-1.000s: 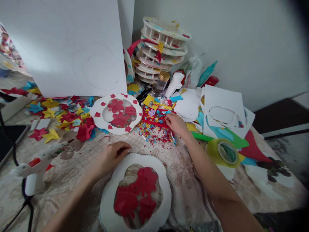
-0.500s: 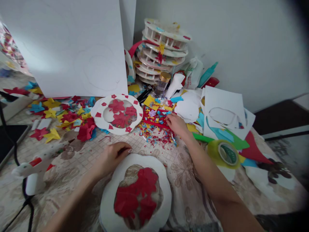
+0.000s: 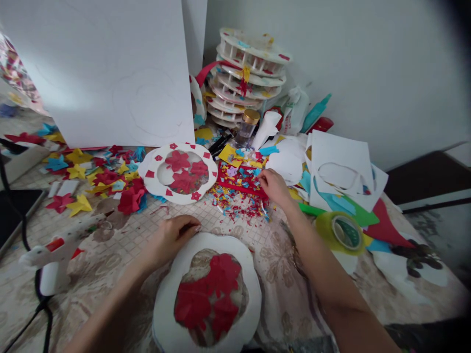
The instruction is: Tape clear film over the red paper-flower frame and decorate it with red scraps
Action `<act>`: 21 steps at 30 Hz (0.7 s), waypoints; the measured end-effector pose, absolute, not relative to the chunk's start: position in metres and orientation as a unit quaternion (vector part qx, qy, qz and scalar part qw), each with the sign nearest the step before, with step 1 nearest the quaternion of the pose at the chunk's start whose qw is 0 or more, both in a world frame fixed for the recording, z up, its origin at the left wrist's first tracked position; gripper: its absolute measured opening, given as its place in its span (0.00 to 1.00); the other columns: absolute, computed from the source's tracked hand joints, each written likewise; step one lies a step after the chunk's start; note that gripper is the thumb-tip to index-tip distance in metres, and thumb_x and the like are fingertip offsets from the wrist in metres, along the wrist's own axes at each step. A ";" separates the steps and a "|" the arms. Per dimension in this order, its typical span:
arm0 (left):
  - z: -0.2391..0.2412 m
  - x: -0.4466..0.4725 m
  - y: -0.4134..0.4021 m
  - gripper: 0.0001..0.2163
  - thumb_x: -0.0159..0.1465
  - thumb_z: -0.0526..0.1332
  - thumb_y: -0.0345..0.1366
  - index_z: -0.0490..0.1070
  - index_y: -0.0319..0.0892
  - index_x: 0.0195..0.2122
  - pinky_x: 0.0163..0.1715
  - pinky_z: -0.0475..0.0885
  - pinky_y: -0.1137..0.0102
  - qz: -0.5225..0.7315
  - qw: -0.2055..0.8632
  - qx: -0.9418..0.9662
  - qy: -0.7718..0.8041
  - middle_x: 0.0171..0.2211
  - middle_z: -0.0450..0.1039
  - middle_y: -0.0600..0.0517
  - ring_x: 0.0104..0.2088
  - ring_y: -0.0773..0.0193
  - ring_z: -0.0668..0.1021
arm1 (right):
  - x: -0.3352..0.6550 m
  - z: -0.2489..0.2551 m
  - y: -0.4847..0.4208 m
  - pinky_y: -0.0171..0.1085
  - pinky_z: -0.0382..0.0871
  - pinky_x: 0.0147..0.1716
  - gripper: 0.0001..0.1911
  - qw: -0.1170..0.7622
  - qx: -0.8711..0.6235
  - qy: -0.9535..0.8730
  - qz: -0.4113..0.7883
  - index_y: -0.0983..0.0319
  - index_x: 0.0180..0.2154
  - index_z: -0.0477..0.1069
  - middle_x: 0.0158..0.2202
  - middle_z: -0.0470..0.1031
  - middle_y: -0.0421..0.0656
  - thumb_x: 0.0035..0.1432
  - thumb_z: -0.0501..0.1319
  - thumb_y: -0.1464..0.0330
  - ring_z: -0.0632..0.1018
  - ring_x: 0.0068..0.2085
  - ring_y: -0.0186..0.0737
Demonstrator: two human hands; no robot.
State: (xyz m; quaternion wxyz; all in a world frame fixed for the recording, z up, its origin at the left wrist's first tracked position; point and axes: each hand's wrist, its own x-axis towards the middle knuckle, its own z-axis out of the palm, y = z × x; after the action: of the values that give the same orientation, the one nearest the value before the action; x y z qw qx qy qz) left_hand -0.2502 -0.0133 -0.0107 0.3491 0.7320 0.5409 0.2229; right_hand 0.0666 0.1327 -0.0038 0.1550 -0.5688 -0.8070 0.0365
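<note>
My left hand (image 3: 179,232) rests just beyond the top left edge of a white scalloped frame (image 3: 162,304), fingers curled and pressed together. Whatever they may hold is too small to make out. Red paper flowers (image 3: 208,294) fill the clear middle of this frame, which lies nearest me. My right hand (image 3: 274,186) reaches to the right side of a heap of tiny paper scraps (image 3: 239,179) in red, blue and yellow. Its thumb and fingers are closed together at the scraps; what is between them is hidden. Left of the heap lies another white frame (image 3: 150,189), decorated with red paper pieces.
A glue gun (image 3: 55,262) with a black cable stands at left, near paper stars (image 3: 79,206). Tall white boards (image 3: 121,73) lean at the back beside stacked round white tiers (image 3: 246,78). Yellow tape (image 3: 338,233) and cut paper (image 3: 342,152) lie at right.
My right hand has shifted slightly to the right along the edge of the paper scraps. My left hand and the near frame have hardly moved.
</note>
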 end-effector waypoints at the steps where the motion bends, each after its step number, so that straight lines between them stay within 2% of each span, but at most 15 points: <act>1: -0.011 -0.250 -0.013 0.11 0.64 0.53 0.39 0.73 0.42 0.39 0.32 0.70 0.72 0.222 0.347 0.733 0.540 0.35 0.78 0.50 0.33 0.63 0.78 | 0.067 -0.003 0.133 0.39 0.65 0.39 0.08 0.158 -0.570 -0.805 0.037 0.62 0.35 0.69 0.36 0.72 0.47 0.57 0.53 0.75 0.73 0.37 0.43; 7: -0.007 -0.249 -0.013 0.11 0.64 0.53 0.39 0.74 0.41 0.38 0.31 0.70 0.72 0.224 0.338 0.737 0.541 0.33 0.78 0.50 0.30 0.64 0.77 | 0.065 0.000 0.131 0.38 0.64 0.40 0.08 0.156 -0.557 -0.814 0.043 0.62 0.34 0.70 0.37 0.72 0.47 0.56 0.53 0.76 0.73 0.39 0.42; 14: -0.008 -0.249 -0.014 0.12 0.64 0.53 0.39 0.74 0.41 0.38 0.32 0.70 0.72 0.228 0.330 0.741 0.539 0.33 0.78 0.50 0.29 0.65 0.76 | 0.060 0.004 0.126 0.37 0.63 0.36 0.06 0.155 -0.550 -0.819 0.047 0.60 0.32 0.69 0.36 0.72 0.46 0.56 0.55 0.74 0.72 0.37 0.42; 21: -0.006 -0.247 -0.014 0.11 0.63 0.53 0.38 0.74 0.41 0.38 0.32 0.70 0.71 0.228 0.342 0.734 0.541 0.33 0.78 0.50 0.30 0.65 0.75 | 0.064 -0.002 0.127 0.35 0.63 0.32 0.06 0.194 -0.564 -0.799 0.072 0.60 0.31 0.68 0.27 0.72 0.41 0.55 0.54 0.74 0.72 0.29 0.38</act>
State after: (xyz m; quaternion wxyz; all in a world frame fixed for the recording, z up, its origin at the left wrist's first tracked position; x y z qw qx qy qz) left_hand -0.2474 -0.0140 -0.0061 0.3417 0.7339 0.5409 0.2283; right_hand 0.0641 0.1266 -0.0022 0.1938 -0.5641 -0.7995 0.0715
